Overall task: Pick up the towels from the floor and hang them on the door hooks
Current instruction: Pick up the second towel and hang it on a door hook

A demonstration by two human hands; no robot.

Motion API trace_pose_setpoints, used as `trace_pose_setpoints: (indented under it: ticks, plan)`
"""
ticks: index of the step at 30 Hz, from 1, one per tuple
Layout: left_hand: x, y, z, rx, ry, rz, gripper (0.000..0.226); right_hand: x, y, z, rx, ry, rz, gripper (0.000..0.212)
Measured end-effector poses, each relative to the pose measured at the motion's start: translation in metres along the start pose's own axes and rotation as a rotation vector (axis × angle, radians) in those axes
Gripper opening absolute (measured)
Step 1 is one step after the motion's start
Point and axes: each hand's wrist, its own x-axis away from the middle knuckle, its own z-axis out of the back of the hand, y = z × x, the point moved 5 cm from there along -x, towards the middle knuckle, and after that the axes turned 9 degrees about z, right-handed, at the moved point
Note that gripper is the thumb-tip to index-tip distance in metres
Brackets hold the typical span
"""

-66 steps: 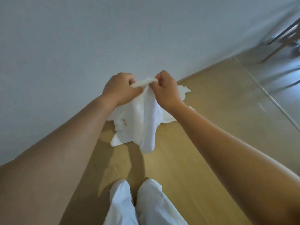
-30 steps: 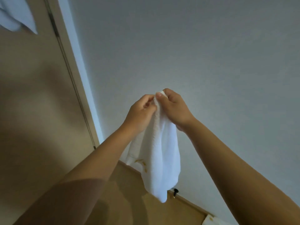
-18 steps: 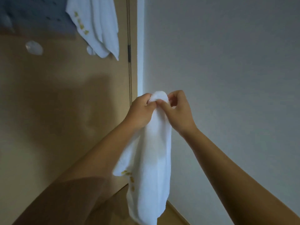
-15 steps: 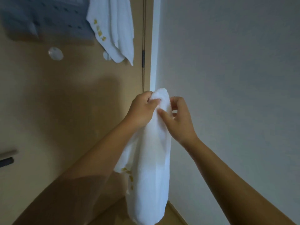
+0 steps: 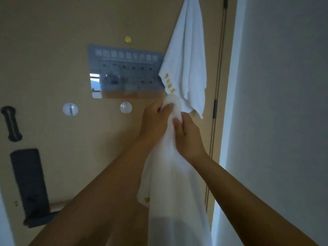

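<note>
Fingers point(image 5: 167, 107) of both hands pinch the bunched top of the white towel point(image 5: 170, 174), now lifted off the floor to the door point(image 5: 53, 41).
Left hand point(image 5: 154, 119) sits above right hand point(image 5: 188, 137). A free clear hook point(image 5: 126, 107) has come into view just left, so hanging looks next; another towel point(image 5: 188, 64) already hangs above, grey wall point(image 5: 284, 103) right.

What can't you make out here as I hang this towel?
Head view: top of hanging towel, with its hook, beyond top edge.
Lettering on sign: too blurred.
Lower end of held towel: past bottom edge.
Door behind left hand, right hand: covered by them.
</note>
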Motion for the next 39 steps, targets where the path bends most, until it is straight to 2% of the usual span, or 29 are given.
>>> trace_pose_setpoints:
  ticks: [3,8,13,17,21,26,31,36,39]
  plan:
    - [-0.042,0.026,0.005,-0.031,0.094,-0.123,0.019,-0.057,0.001,-0.009,-0.085,0.053,0.05,0.01]
    - [-0.103,0.057,0.007,-0.107,0.173,-0.192,0.024,-0.135,0.005,-0.025,-0.177,0.096,0.112,0.023]
    - [-0.149,0.066,0.02,-0.174,0.244,-0.229,0.026,-0.188,0.017,-0.045,-0.239,0.055,0.201,0.013]
    - [-0.182,0.064,0.034,-0.22,0.249,-0.261,0.06,-0.231,0.023,-0.057,-0.263,0.084,0.24,0.013]
    - [-0.214,0.077,0.053,-0.35,0.304,-0.418,0.037,-0.276,0.015,-0.066,-0.243,0.112,0.323,0.026]
    - [-0.253,0.13,0.075,-0.5,0.376,-0.624,0.025,-0.334,-0.002,-0.065,-0.149,0.224,0.451,0.023]
    - [-0.298,0.162,0.084,-0.623,0.465,-0.778,0.027,-0.384,-0.011,-0.066,-0.081,0.297,0.509,0.022]
    - [-0.336,0.182,0.091,-0.722,0.507,-0.807,0.032,-0.424,-0.012,-0.081,-0.031,0.345,0.563,0.014]
    - [-0.357,0.199,0.093,-0.816,0.525,-0.855,0.033,-0.445,-0.01,-0.08,0.046,0.41,0.598,0.016]
